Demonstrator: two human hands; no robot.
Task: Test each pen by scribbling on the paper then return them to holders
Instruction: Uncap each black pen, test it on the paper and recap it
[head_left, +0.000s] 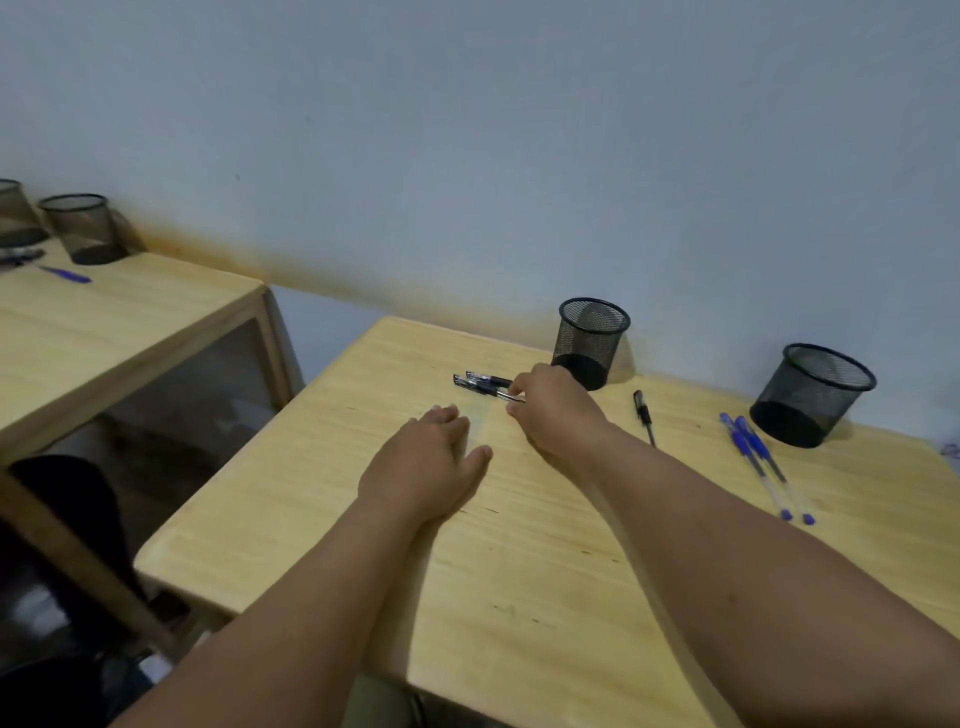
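Two black pens (480, 383) lie side by side on the wooden table (519, 571), left of a black mesh holder (590, 340). My right hand (553, 410) reaches over their near ends, fingers curled around one pen's tip; whether it grips it is unclear. My left hand (431, 462) rests flat on the table, palm down, holding nothing. Another black pen (644, 417) lies right of my right hand. Two blue pens (758, 462) lie beside a second mesh holder (813, 392) at the right. No paper is visible.
A second wooden table (104, 322) stands to the left with two mesh holders (83, 228), a blue pen (65, 274) and dark pens (18, 255). A gap separates the tables. A dark chair (67, 499) stands at the lower left. A wall runs behind both tables.
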